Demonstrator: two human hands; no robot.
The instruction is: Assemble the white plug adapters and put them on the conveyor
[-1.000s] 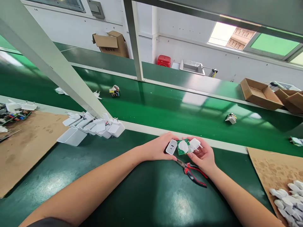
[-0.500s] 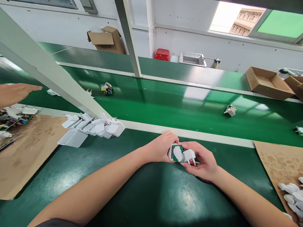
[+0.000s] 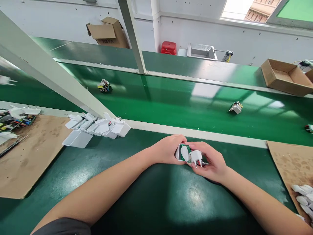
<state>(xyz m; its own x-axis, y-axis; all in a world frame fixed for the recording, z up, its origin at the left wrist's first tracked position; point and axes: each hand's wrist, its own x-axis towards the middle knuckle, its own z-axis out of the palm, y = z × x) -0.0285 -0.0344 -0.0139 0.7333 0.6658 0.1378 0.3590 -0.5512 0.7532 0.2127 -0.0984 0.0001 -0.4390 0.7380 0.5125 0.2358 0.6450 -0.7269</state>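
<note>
The room is white-walled, with a green conveyor belt (image 3: 156,98) running across it. Beyond the belt sit a folded-open cardboard box (image 3: 107,32), a red plastic stool (image 3: 168,48), a steel tray (image 3: 201,51) and a shallow cardboard tray (image 3: 286,78). Small circuit-board pieces (image 3: 236,107) lie on the belt. On the near green bench, a row of white plastic charger shells (image 3: 97,128) lies in a loose line beside a brown cardboard sheet (image 3: 31,153).

From the head-worn view, both forearms reach in to the middle of the bench. The left hand (image 3: 166,150) and right hand (image 3: 207,161) are closed around a small charger assembly (image 3: 188,154), held just above the bench between them. Its long axis runs roughly crosswise. The glossy white shell and green circuit board (image 3: 182,152) sit toward the left hand, and the matte white plug head (image 3: 196,156) sits in the right, which is nearer its two metal pins (image 3: 195,164). The pins point down toward the person. A sliver of red (image 3: 205,163) shows under the right hand, too hidden to name.
</note>
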